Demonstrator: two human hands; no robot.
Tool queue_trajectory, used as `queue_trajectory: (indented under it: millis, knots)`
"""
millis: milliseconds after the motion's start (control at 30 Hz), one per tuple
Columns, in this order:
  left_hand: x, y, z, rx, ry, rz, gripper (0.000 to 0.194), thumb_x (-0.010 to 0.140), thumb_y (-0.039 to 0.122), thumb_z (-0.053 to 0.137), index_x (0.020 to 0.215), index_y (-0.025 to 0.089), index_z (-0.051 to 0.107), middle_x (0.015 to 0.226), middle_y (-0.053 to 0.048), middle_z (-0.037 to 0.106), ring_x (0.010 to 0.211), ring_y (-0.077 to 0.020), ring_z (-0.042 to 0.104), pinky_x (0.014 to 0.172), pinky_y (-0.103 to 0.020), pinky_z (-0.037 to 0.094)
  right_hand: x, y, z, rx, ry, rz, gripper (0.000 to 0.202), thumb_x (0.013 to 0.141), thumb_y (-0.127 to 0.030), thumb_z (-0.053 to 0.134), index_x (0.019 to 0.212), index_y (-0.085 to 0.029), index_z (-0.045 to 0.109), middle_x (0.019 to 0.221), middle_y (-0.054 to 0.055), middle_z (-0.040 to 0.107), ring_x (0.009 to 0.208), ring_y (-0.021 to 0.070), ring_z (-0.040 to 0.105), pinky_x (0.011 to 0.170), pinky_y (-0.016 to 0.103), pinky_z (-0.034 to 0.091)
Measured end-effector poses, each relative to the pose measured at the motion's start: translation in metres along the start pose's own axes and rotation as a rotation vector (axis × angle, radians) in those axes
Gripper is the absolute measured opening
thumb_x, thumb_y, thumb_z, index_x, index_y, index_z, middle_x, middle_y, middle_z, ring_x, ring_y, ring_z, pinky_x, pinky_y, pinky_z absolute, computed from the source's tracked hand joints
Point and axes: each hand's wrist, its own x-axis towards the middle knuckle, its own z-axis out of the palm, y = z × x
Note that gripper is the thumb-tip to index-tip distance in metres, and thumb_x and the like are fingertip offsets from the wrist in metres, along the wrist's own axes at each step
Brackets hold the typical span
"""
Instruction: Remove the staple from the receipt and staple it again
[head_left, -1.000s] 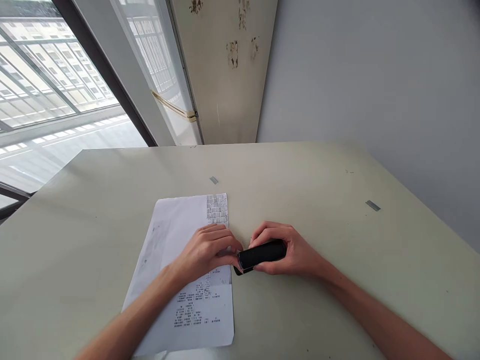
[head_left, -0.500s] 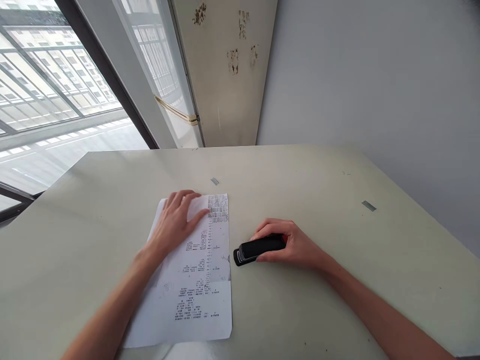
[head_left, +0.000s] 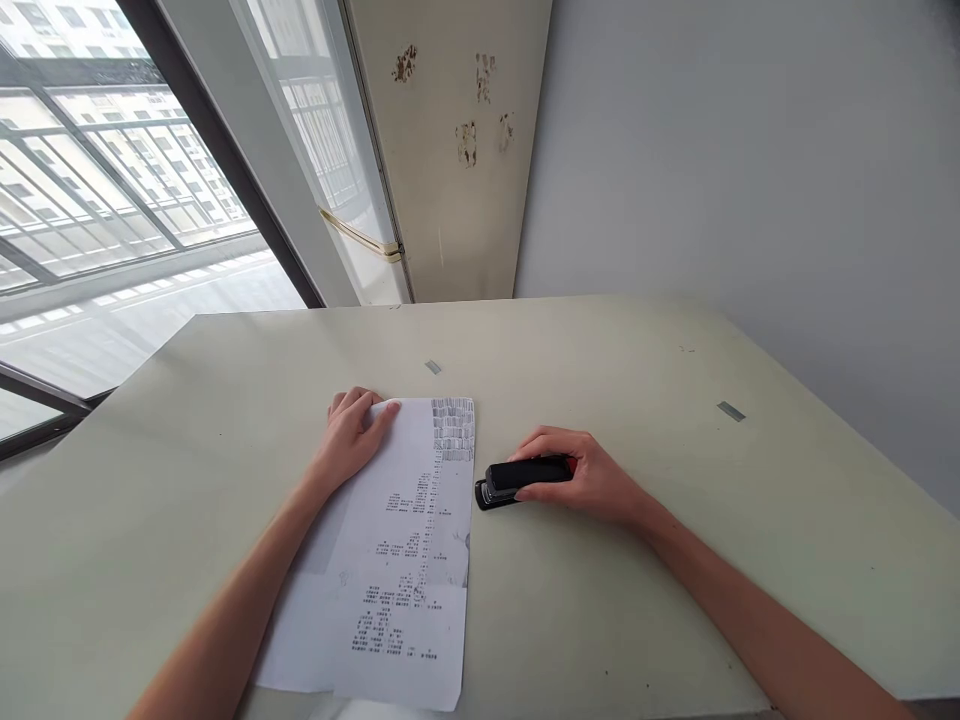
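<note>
Printed paper sheets (head_left: 405, 560), seemingly more than one, lie on the table with dense print at the top right corner. My left hand (head_left: 355, 430) is at their far left corner, thumb on top near the upper edge and fingers curled at the edge, gripping the paper. The fingertips are partly hidden. In my right hand (head_left: 574, 472) is a black stapler (head_left: 529, 474), held from behind with the fingers over its far side and the thumb along its near side. Its front end points left, just beside the right edge of the sheets, and looks apart from them.
The pale table (head_left: 645, 600) carries small grey tape strips (head_left: 731, 411), one of them beyond the papers. Behind it stand a worn cream panel (head_left: 465, 220) with a gold handle (head_left: 360, 235), a grey wall (head_left: 735, 150) and a window (head_left: 97, 150) at the left.
My left hand has drawn its fingers in at the far left corner, its thumb moving left. The sheets have turned slightly, their top shifting right towards the stapler. My right hand keeps its hold.
</note>
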Motion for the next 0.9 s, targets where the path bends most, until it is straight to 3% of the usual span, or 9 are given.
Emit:
queue_trajectory:
  millis: [367, 600, 900]
  knots:
    - [-0.002, 0.002, -0.001, -0.107, -0.056, -0.01, 0.042, 0.1, 0.062, 0.047, 0.088, 0.024, 0.059, 0.106, -0.006, 0.065, 0.113, -0.0282, 0.05, 0.099, -0.043, 0.044, 0.001, 0.003, -0.003, -0.048, 0.025, -0.047, 0.023, 0.08, -0.039, 0.088, 0.099, -0.029, 0.081, 0.106, 0.004, 0.075, 0.094, 0.0225, 0.069, 0.074, 0.033, 0.053]
    - [-0.003, 0.006, -0.006, -0.135, -0.079, -0.027, 0.043, 0.099, 0.063, 0.046, 0.094, 0.024, 0.063, 0.11, -0.007, 0.066, 0.118, -0.0296, 0.051, 0.102, -0.045, 0.044, 0.0, 0.004, -0.009, -0.058, 0.119, -0.041, 0.022, 0.08, -0.041, 0.088, 0.097, -0.029, 0.08, 0.105, 0.004, 0.075, 0.094, 0.0219, 0.069, 0.074, 0.033, 0.054]
    - [-0.007, 0.023, 0.012, -0.087, -0.043, -0.042, 0.039, 0.098, 0.06, 0.051, 0.088, 0.024, 0.062, 0.102, -0.007, 0.065, 0.115, -0.031, 0.049, 0.108, -0.05, 0.04, 0.001, 0.007, 0.0, -0.09, 0.137, -0.087, 0.022, 0.081, -0.041, 0.086, 0.098, -0.03, 0.079, 0.103, 0.003, 0.075, 0.09, 0.0223, 0.069, 0.073, 0.035, 0.054]
